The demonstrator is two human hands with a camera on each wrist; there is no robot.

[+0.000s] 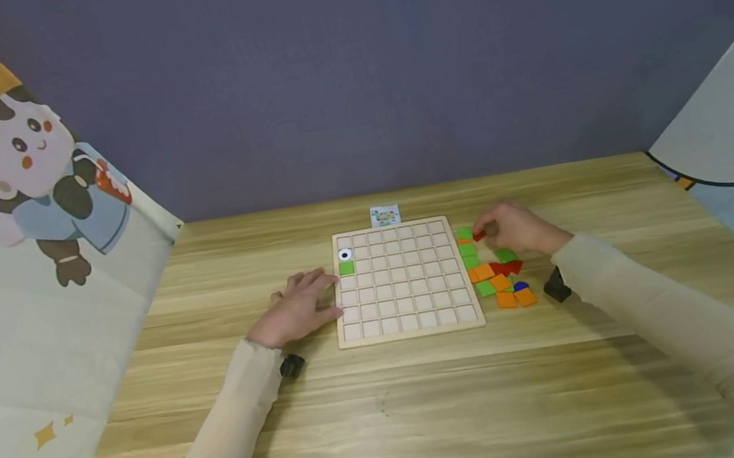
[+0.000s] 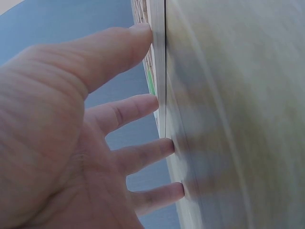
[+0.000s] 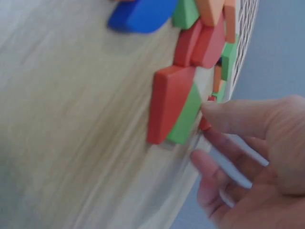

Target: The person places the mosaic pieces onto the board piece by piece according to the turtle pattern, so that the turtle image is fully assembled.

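Note:
A light wooden grid board lies on the table. In its left column sit a white eye tile and, just below, a green square. My left hand rests at the board's left side with fingers spread, thumb and index fingertips at the rim; the left wrist view shows the palm holding nothing. Right of the board, my right hand pinches a small red piece between thumb and fingertips. Most of that piece is hidden by the fingers in the right wrist view.
Loose pieces crowd the board's right side: several orange tiles, green ones, red ones and a blue curved piece. A small picture card lies behind the board. A dark panel stands at the table's back.

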